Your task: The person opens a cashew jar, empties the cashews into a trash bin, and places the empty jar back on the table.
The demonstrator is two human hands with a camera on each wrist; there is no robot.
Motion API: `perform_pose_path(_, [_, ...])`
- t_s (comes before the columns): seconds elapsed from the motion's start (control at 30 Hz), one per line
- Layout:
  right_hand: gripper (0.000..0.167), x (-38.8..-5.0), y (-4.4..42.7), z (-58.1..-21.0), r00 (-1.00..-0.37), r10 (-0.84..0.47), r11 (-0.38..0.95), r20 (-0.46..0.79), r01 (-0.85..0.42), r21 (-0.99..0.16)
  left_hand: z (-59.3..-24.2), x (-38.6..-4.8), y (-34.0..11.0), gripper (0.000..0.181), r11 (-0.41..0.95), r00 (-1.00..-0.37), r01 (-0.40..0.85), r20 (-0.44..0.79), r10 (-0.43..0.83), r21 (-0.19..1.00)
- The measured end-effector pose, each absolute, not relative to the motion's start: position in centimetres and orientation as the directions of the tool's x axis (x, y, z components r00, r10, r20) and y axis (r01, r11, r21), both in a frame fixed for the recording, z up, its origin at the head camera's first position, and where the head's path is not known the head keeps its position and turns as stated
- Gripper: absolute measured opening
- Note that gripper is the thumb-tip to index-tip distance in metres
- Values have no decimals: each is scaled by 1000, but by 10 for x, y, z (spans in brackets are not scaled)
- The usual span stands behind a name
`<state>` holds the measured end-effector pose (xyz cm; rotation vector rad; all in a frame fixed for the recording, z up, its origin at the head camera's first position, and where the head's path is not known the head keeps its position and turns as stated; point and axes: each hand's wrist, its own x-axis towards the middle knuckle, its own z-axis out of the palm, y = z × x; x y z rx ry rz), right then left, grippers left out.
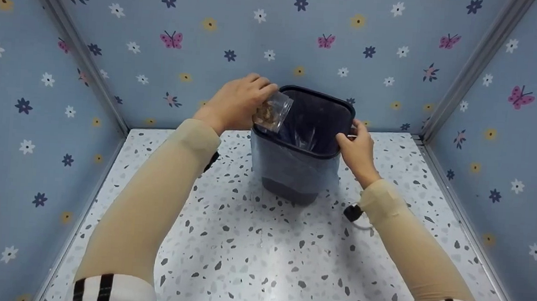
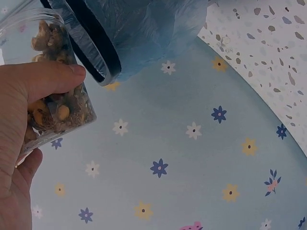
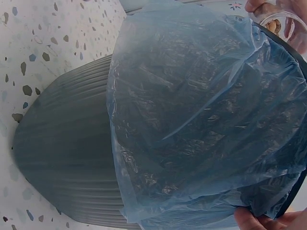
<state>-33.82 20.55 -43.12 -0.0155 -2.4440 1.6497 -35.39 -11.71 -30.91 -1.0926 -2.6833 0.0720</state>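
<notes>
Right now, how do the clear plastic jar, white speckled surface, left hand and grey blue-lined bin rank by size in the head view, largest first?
1. White speckled surface
2. Grey blue-lined bin
3. Left hand
4. Clear plastic jar, partly covered, ranked as seen

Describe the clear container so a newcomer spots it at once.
Find the grey bin on the speckled surface. At its rim, left in the head view, the left hand grips the clear container. Its see-through walls, showing brownish chunks inside, set it apart from the bin's blue liner.
</notes>
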Motion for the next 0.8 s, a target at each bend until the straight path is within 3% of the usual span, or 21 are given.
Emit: perform_pose_path(0.8, [70,-336,205,-431,-980,102,377,169,-119,-919,-305,-354,-110,69,661,-625,703,215,750,-261])
